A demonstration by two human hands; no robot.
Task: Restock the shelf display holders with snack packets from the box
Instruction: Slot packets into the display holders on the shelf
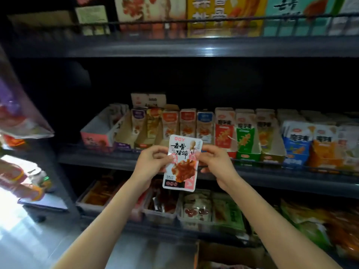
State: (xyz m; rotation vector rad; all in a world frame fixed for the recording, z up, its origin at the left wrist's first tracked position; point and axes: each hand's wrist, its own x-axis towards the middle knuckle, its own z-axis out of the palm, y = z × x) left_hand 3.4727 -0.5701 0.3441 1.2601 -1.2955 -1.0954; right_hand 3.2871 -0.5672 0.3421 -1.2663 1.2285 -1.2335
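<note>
Head camera: both hands hold one white-and-pink plastic snack packet (182,163) upright before the dark metal middle shelf (97,159). Left hand (152,165) pinches its left edge, right hand (214,162) its right, fingers curled. Cardboard display holders (124,133) stand behind.

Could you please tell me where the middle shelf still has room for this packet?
The packet could go in the pink-fronted holder at the left end, seemingly open in front with stock only at its back, or the purple-fronted holder beside it. From the red holder rightward it is crowded.
</note>
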